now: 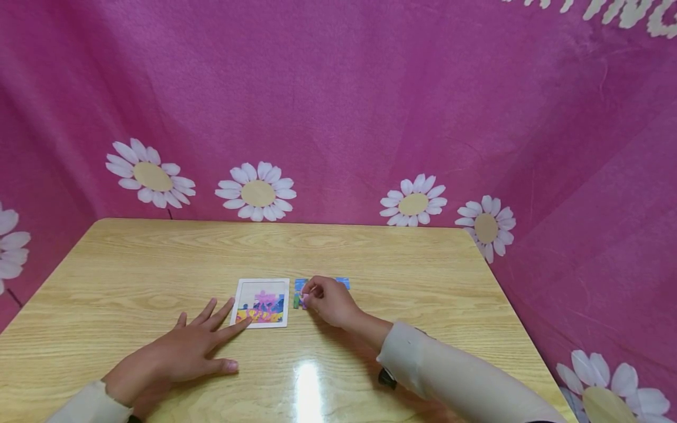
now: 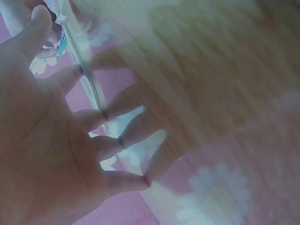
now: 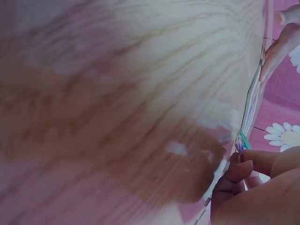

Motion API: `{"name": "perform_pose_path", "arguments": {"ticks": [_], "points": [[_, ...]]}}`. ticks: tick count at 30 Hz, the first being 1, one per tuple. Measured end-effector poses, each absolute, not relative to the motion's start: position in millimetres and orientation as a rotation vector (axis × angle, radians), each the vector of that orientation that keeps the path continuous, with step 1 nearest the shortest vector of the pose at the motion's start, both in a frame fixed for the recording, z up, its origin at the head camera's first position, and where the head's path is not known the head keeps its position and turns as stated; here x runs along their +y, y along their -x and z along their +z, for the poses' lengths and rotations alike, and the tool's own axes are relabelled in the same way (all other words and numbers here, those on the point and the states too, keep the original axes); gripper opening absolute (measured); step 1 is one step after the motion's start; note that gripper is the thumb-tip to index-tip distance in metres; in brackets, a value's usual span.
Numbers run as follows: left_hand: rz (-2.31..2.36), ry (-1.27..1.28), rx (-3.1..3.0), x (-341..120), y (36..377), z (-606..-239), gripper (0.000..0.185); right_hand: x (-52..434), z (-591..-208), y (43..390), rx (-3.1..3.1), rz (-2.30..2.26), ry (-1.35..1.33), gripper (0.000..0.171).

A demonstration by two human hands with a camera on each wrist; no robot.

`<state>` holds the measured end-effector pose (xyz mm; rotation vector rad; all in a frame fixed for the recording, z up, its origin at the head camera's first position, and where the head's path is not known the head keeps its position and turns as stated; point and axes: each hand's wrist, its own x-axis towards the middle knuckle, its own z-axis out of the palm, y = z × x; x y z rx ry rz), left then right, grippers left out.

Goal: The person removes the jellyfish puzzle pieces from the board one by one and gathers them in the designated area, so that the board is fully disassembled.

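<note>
A white-framed puzzle board (image 1: 261, 302) with a pink, blue and yellow picture lies on the wooden table (image 1: 338, 252). My left hand (image 1: 182, 351) lies flat on the table with fingers spread, the fingertips touching the board's lower left corner. In the left wrist view the left hand (image 2: 61, 136) shows straight fingers against the board's edge (image 2: 89, 79). My right hand (image 1: 328, 301) is curled over loose puzzle pieces (image 1: 299, 294) just right of the board and pinches one. The right wrist view shows the right hand's fingers (image 3: 243, 171) closed on a small green-blue piece (image 3: 243, 140).
A pink cloth with white daisies (image 1: 338, 117) hangs behind and to both sides of the table. A bright glare (image 1: 309, 388) sits on the table near its front edge. A small dark object (image 1: 386, 378) lies under my right sleeve.
</note>
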<state>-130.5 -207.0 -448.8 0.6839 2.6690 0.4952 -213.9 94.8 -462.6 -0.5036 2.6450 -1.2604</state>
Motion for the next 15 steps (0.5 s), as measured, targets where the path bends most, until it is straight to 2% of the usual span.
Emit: {"name": "perform_pose_path", "arguments": {"ticks": [15], "points": [[0.503,-0.687,2.670,-207.0,130.1,-450.5,0.084,95.3,-468.1,211.5,2.715,-1.180,0.582,0.006]]}}
